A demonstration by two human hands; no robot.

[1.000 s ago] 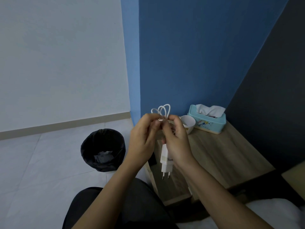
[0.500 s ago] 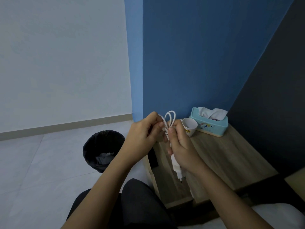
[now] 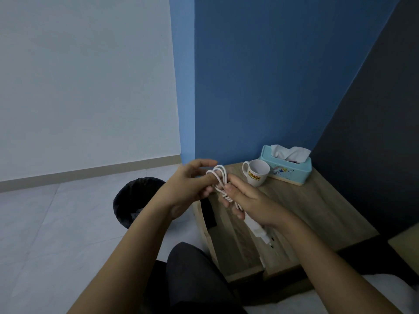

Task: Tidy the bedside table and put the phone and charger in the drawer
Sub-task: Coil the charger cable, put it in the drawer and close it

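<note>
The bedside table (image 3: 317, 214) stands in the corner at two o'clock. On it, against the wall, the tissue box (image 3: 286, 167) sits far back, with the mug (image 3: 256, 172) just beside it at nine o'clock. The bin (image 3: 136, 200) stands on the floor at ten o'clock, left of the table. Both hands hold the charger (image 3: 257, 227) above the table's left edge.

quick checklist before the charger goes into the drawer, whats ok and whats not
1. Cable coiled in loops: ok, bunched between both hands.
2. Grip: ok, left hand pinches the loops, right hand holds cable and plug.
3. Loose end secured: cannot tell, fingers hide it.
4. Drawer open: cannot tell, the table's front is hidden behind the arms.
5. Phone located: cannot tell; a dark object lies at the table's left edge.
6. Mug and tissue box out of the way: ok, at the back.
</note>
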